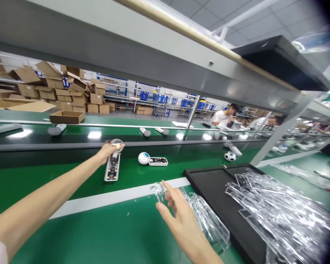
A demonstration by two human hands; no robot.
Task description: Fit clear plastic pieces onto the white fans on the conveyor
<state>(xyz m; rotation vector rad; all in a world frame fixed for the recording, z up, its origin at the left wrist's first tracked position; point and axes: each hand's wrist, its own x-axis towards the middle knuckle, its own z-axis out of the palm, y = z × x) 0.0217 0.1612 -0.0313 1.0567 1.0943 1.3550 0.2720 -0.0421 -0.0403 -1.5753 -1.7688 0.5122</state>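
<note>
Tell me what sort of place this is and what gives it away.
Probably an electronics assembly line in a factory: white devices with exposed circuit boards, a heap of clear plastic parts, and stacked cardboard boxes.

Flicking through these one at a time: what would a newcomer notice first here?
Probably the glittering heap of clear plastic parts at lower right, in a shallow black tray. Next, left of centre, the left hand grips a white, round-headed device with its dark circuit board exposed. Beyond the tray, a black-and-white, football-patterned ball shape stands out against the green surface.
</note>
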